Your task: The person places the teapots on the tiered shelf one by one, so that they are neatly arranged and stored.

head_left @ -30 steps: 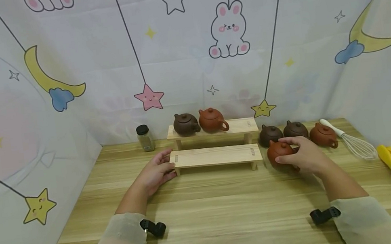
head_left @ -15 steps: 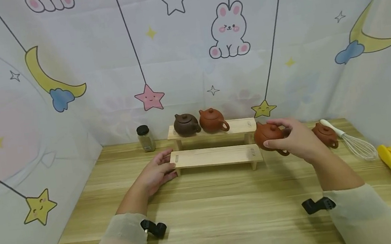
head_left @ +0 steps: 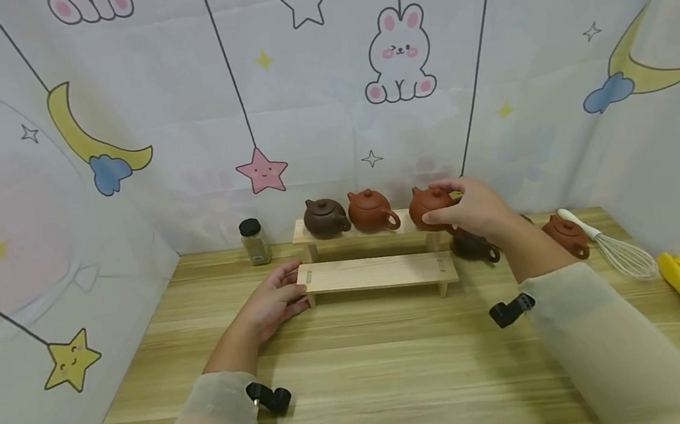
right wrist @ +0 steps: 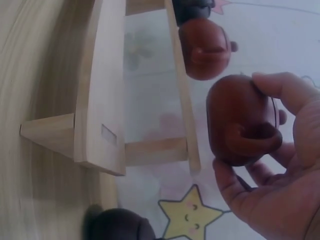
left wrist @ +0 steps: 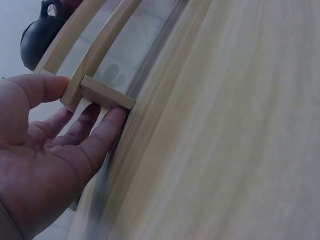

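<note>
Two teapots are shelved; a third is clamped by the right hand, the lower shelf by the left hand. More teapots seemingly remain.

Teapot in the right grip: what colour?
Plain reddish-brown; the teapot shows best in the right wrist view.

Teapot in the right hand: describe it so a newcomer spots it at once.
On the table, find the wooden shelves; go to the right end of the upper shelf. The red-brown teapot there, unlike the other teapots, is gripped by the right hand.
</note>
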### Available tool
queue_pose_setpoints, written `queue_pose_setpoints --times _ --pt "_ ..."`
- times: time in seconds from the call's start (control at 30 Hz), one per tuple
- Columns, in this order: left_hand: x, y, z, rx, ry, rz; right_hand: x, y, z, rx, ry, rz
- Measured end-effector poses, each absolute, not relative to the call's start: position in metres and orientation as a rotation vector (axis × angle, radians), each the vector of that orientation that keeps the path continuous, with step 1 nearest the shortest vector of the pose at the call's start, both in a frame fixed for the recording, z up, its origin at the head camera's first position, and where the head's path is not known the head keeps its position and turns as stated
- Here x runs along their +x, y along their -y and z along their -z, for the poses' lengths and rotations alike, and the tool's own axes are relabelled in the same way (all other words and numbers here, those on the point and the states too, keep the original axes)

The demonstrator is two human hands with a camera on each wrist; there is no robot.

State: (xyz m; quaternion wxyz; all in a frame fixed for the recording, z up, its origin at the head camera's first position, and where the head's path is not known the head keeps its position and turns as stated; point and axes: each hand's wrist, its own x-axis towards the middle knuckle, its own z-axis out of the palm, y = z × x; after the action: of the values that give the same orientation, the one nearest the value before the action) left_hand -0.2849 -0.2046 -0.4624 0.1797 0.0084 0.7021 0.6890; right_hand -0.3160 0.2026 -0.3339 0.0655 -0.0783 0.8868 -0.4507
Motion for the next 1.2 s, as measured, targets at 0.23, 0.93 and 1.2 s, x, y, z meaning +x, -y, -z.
queue_pose_setpoints --times 0.23,0.93,1.2 --pt "-0.283 0.204 0.461 0.023 -1.987 -1.95 -0.332 -0.189 0.337 -0.235 -2.654 1.363" --pt "-0.282 0.204 0.463 0.035 -1.988 -1.954 -0.335 -0.188 0.351 -0.296 -2.698 1.369" --pt "-0.284 0.205 0.462 0.044 -1.989 -1.955 -0.307 -0.213 0.35 -0.262 -2.743 1.39"
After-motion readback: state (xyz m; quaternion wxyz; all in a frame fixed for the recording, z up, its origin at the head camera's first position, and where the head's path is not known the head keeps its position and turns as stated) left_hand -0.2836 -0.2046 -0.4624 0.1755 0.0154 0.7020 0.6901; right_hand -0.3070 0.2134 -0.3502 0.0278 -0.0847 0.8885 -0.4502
